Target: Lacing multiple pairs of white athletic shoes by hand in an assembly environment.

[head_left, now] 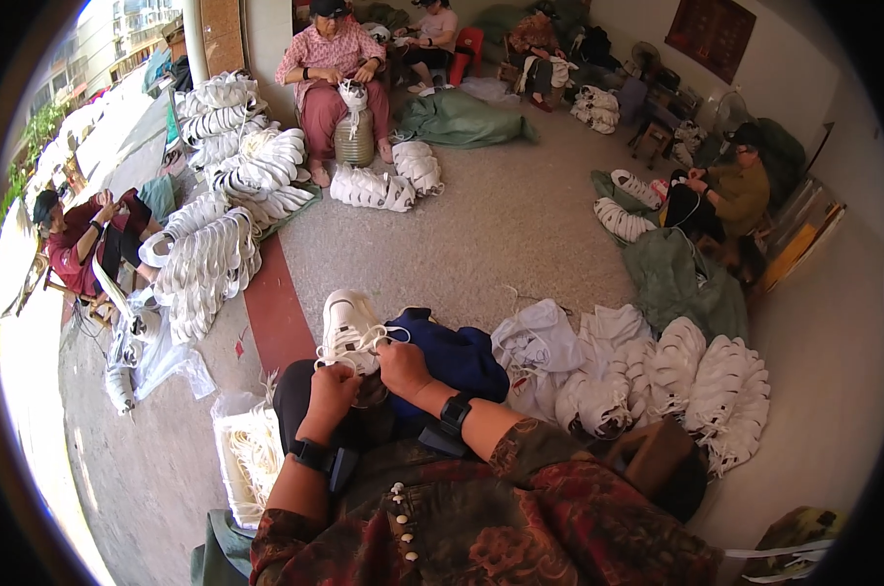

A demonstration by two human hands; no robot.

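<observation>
A white shoe [344,314] stands in front of me over my knees, its toe pointing away. White shoelace [369,342] crosses its upper and loops out on both sides. My left hand [333,389] is closed in a pinch on the lace at the shoe's near left side. On the right, my right hand [403,369] pinches the lace too, close beside the shoe's opening. The fingertips partly cover the lace ends, and the heel is hidden behind my hands. Dark blue cloth [447,354] lies just right of my right hand.
A white box [229,459] of pale laces sits at my left. Stacked white shoe uppers [691,376] lie at my right, beside a green sack [672,278]. More uppers [208,259] are piled at the left. Several people sit working around the room, one [335,63] straight ahead.
</observation>
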